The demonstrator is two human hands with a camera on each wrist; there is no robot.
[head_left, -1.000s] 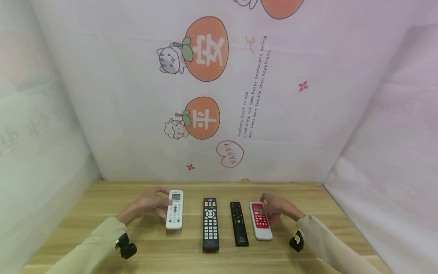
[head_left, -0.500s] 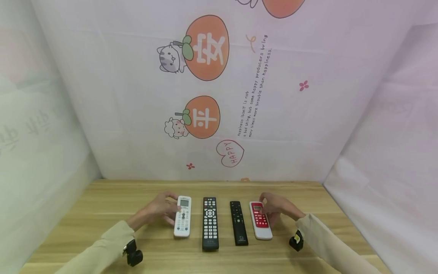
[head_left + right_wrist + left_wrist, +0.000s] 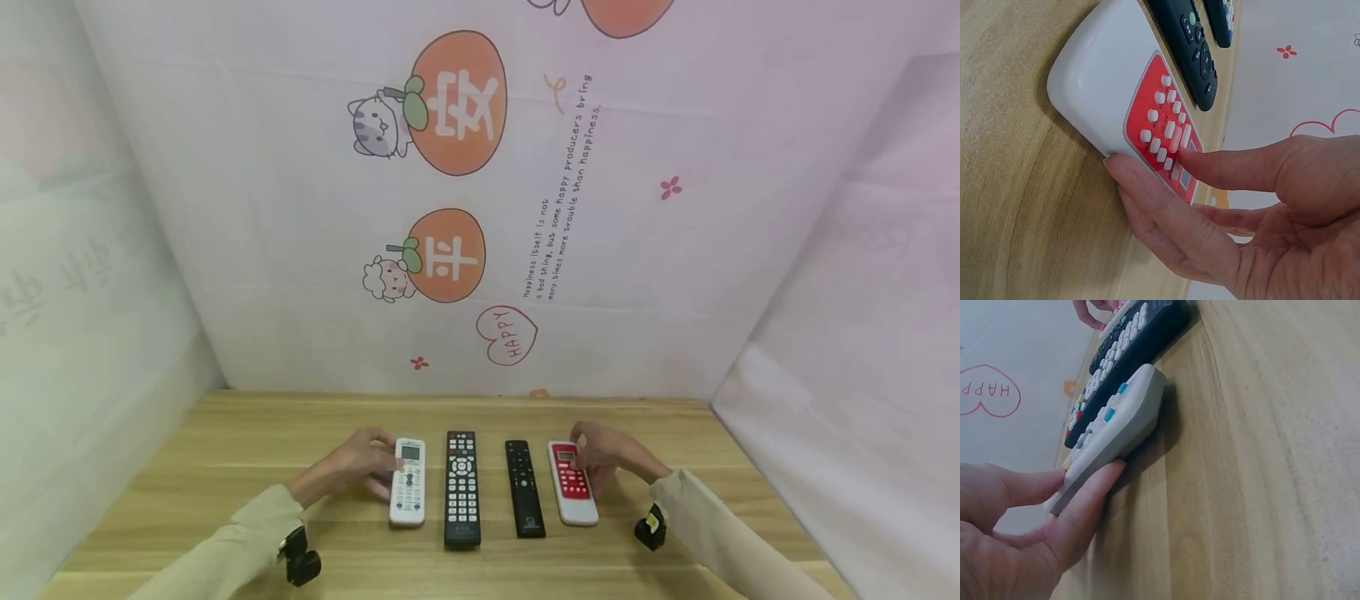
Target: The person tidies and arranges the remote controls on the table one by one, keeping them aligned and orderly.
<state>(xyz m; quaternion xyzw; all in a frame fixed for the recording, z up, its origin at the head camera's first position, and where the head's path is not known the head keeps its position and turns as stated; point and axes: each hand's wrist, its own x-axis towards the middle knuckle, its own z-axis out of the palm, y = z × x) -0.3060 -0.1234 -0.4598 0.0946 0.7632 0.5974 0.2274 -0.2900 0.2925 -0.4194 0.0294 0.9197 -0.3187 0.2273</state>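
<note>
My left hand [image 3: 360,465] grips a white remote control [image 3: 408,492] by its left side, thumb on the face and fingers along the edge and underside. In the left wrist view this white remote [image 3: 1116,422] stands close over the wood, with a shadow beneath it. My right hand [image 3: 603,452] holds a red and white remote control [image 3: 574,492] from its right side. The right wrist view shows the thumb on the red keypad [image 3: 1160,119] and the fingers along the edge. Between the hands lie a black remote with white buttons [image 3: 462,492] and a slimmer black remote [image 3: 525,492].
All the remotes are side by side on a wooden tabletop [image 3: 337,558]. Behind it rises a white printed cloth [image 3: 615,333], with more cloth on the left and right. A black wrist camera [image 3: 302,562] sits under the left sleeve, another [image 3: 650,529] under the right.
My left hand has carried the white remote rightward and toward me, closer to the black remote with white buttons. My right hand and the other remotes stay where they were.
</note>
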